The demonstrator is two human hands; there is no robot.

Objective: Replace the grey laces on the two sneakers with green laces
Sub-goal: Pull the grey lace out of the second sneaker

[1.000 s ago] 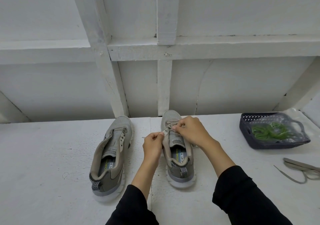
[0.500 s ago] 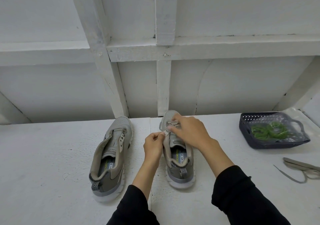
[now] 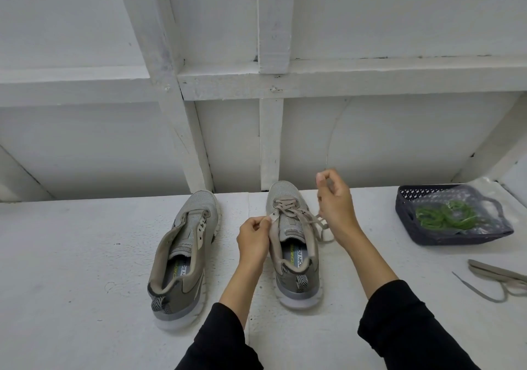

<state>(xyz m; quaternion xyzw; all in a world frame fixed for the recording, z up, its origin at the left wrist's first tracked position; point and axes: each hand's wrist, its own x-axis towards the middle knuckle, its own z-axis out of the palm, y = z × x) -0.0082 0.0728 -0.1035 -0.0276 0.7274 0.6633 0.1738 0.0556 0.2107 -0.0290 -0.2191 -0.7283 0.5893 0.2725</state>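
Head view is showing a person unlacing the right sneaker (image 3: pixel 288 235) on a white table (image 3: pixel 71 255); the left sneaker (image 3: pixel 185 252) beside it is already sitting with bare eyelets. Left hand (image 3: pixel 253 237) is pinching the sneaker's left eyelet edge between thumb and fingers, bracing it. Right hand (image 3: pixel 335 198) is raised just beside the toe, fingers curled and pinching a strand of the grey lace (image 3: pixel 302 215), which is running up from the upper eyelets; the pinch itself is a bit blurred. The lace is looking crossed only in the eyelets nearest the toe, with a loose end trailing on the table right of the shoe. A removed lace (image 3: pixel 496 281) is lying near the right edge. Green laces (image 3: pixel 443 215) are sitting in a dark basket (image 3: pixel 405 212), well apart from both shoes, untouched. Judged step: stripping out the second grey lace, probably over half out. Next move is calling for pulling the strand clear of the remaining crossings while the left hand is holding the shoe down, then fetching a green lace. Risk: lace tip snagging in an eyelet.
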